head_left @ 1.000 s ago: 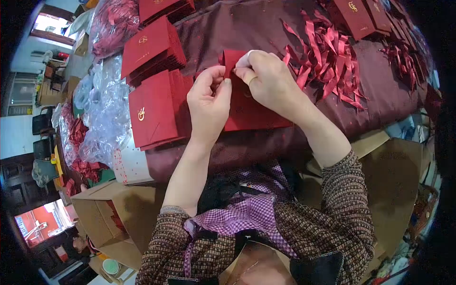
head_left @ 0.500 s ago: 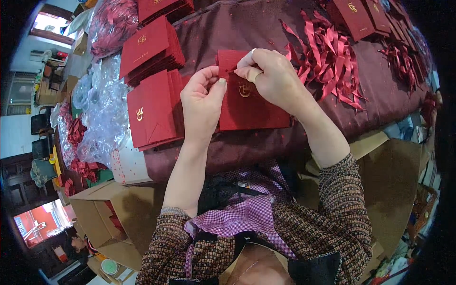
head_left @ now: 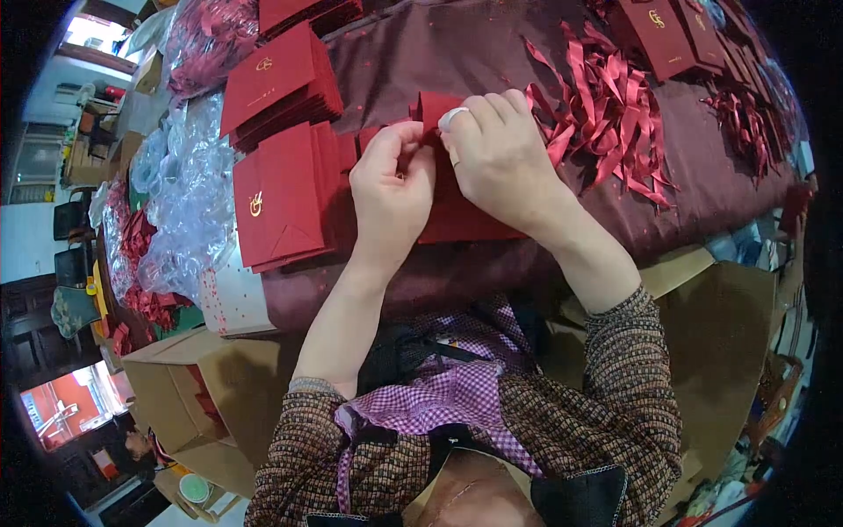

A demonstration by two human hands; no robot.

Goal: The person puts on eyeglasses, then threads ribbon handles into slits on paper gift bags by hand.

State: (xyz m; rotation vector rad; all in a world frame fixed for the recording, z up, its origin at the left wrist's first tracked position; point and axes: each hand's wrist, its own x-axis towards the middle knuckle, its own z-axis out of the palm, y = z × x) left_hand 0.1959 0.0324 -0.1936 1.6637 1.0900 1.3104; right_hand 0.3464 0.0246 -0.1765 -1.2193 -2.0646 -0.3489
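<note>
A red paper bag (head_left: 465, 228) lies flat on the dark maroon table cover in front of me, largely hidden by my hands. My left hand (head_left: 393, 176) is closed, its thumb and curled fingers by the left side of the bag's upper part. Across from it, my right hand (head_left: 496, 145) bends over the upper edge, fingertips pressed together and a ring on one finger. Whatever either hand pinches is too small or hidden to make out. To the right lies a loose heap of shiny red ribbons (head_left: 610, 114).
Stacked red bags with gold emblems (head_left: 281, 198) stand to the left, with another stack (head_left: 268, 83) behind. Clear plastic wrapping (head_left: 189, 193) lies farther left. More bags (head_left: 663, 39) and ribbons (head_left: 746, 123) sit at far right. Cardboard boxes (head_left: 211, 378) flank me below the table's maroon cover (head_left: 404, 53).
Both hands have drawn closer together over the bag's top. My left hand has shifted slightly right, and my right hand has turned over, now covering the gold emblem.
</note>
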